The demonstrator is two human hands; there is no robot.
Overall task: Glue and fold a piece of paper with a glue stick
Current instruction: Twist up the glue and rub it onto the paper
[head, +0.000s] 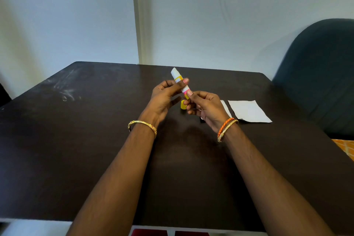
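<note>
Glue stick (pixel 179 82) is being gripped by both the left hand (pixel 164 94) and right hand (pixel 203 105), uncapped; next, bringing paper (pixel 249 111) in from 3 o'clock.

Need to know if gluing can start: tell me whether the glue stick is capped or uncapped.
Uncapped: the glue stick shows a bare white tip, and a yellow cap sits apart below it.

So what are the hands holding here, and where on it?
Both hold the glue stick: left hand around its upper barrel, right hand pinching the lower end.
</note>
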